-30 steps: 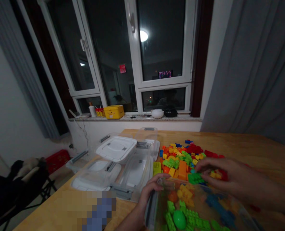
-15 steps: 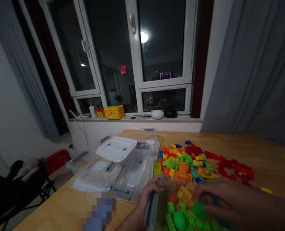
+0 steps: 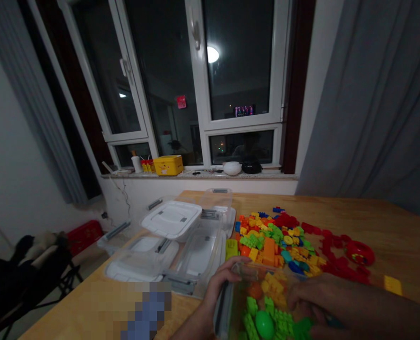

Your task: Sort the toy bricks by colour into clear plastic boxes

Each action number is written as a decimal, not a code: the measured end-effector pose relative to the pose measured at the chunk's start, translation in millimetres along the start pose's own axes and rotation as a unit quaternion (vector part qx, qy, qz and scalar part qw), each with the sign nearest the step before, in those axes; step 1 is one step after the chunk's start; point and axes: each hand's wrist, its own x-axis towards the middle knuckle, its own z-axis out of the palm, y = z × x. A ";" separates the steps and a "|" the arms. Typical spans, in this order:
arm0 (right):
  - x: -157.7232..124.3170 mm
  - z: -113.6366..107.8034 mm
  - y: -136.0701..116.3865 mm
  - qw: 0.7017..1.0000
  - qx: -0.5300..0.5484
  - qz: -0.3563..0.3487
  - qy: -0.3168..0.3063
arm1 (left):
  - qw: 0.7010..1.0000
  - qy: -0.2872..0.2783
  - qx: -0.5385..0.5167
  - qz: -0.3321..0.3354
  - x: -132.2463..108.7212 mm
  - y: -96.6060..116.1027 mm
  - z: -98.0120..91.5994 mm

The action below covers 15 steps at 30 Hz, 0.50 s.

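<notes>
Clear plastic bin point(image 3: 255, 283) of toy bricks point(image 3: 266, 318): rim in closed grip of left hand point(image 3: 224, 283); right hand point(image 3: 337, 302) over bricks, grip indeterminate; loose brick pile point(image 3: 270, 241) just beyond, on bench point(image 3: 380, 222).

The left hand point(image 3: 226, 283) grips the left rim of a clear plastic storage box point(image 3: 255, 278) holding green, orange and yellow building bricks point(image 3: 270, 309). The right hand point(image 3: 340, 302) sits over the box's right side, above the green ones. A heap of mixed bricks point(image 3: 270, 245) lies just beyond the box on the wooden worktop point(image 3: 401, 226), beside clear lidded boxes point(image 3: 170, 219).
</notes>
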 end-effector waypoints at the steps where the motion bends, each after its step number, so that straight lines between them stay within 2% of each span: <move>1: -0.4 0.8 -1.0 1.000 -0.002 0.016 -0.017 | 1.000 0.000 0.000 -0.002 0.0 -0.2 0.1; 3: -0.6 0.9 -4.1 0.998 -0.010 0.047 -0.051 | 1.000 0.003 0.000 -0.001 0.1 -0.8 -0.2; 5: -0.1 -0.4 -8.0 0.997 -0.014 0.055 -0.058 | 1.000 0.010 0.005 0.002 0.0 -0.9 -0.8; 13: 6.8 -4.6 -10.7 0.998 -0.023 0.046 -0.045 | 1.000 0.013 -0.006 -0.005 -1.5 2.5 1.7; 15: 7.9 -5.7 -12.0 0.999 -0.029 0.025 -0.029 | 1.000 0.012 -0.004 -0.004 -1.2 3.0 3.2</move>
